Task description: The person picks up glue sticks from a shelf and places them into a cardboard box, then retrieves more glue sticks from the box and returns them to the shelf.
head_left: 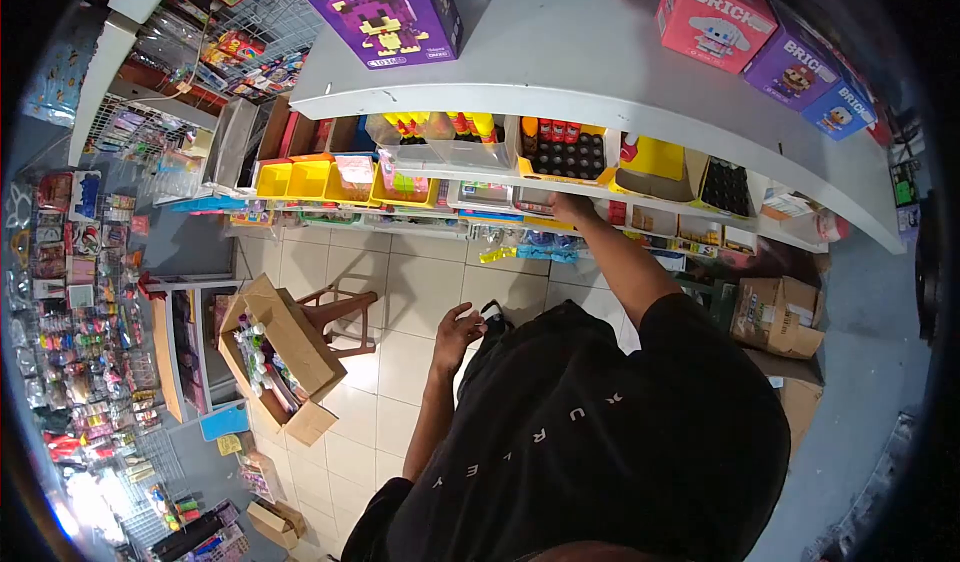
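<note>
My right hand (570,208) reaches forward onto a white shelf (640,200), resting among flat packets just under a yellow tray of dark small items (568,154). Its fingers are partly hidden, so I cannot tell whether they grip anything. My left hand (458,328) hangs lower over the tiled floor, fingers apart and holding nothing, close to a black strap or bag (492,314) at my side. My black shirt (600,432) fills the lower part of the view.
A wide white top shelf (560,52) carries boxes marked BRICKS in purple (385,7) and pink (715,14). Yellow bins (310,178) line the shelf to the left. An open cardboard box of goods (280,362) sits by a brown stool (340,317). More cardboard boxes (775,312) stand right.
</note>
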Demonstrator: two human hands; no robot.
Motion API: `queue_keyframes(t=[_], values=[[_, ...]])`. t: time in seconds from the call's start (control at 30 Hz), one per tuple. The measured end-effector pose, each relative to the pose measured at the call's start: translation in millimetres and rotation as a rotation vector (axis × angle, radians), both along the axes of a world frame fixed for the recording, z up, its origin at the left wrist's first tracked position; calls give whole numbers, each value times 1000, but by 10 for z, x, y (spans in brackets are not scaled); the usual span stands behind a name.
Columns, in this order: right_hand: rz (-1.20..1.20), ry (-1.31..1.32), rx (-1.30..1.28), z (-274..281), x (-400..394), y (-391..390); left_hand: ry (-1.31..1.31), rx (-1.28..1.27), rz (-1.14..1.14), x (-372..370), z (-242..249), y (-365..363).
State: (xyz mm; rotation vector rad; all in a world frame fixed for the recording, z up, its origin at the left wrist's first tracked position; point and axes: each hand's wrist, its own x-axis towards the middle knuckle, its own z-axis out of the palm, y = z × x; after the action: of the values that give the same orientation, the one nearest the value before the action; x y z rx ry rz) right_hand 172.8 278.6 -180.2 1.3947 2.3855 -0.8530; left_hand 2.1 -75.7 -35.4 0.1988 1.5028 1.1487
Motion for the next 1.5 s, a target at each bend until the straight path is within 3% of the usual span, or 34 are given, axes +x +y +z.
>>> queue_keyframes(t=[0.23,0.33,0.37,0.5,0.77,1.03,1.17,1.3,1.5], values=[[-16,217,8,464,9,-137,3,-7,-19,-39,-24,62],[-552,801,-745,827,68,-425,12,22,-44,-41,15,182],[-689,1115,-1095,866,136,-516,10,47,-62,-43,15,229],[-789,1235,-1317,1333,266,-817,19,123,-152,-46,27,465],[-614,1380,-1141,1429,552,-1176,110,199,-436,83,155,1013],[-41,860,-471,1345,754,-1507,258,248,-667,377,209,1229],[-410,1083,-732,1307,790,-1724,253,298,-658,429,67,1157],[-635,1091,-734,1247,876,-1813,312,276,-729,419,-81,1088],[-801,1050,-706,745,1121,-1676,444,71,-1027,482,-349,880]])
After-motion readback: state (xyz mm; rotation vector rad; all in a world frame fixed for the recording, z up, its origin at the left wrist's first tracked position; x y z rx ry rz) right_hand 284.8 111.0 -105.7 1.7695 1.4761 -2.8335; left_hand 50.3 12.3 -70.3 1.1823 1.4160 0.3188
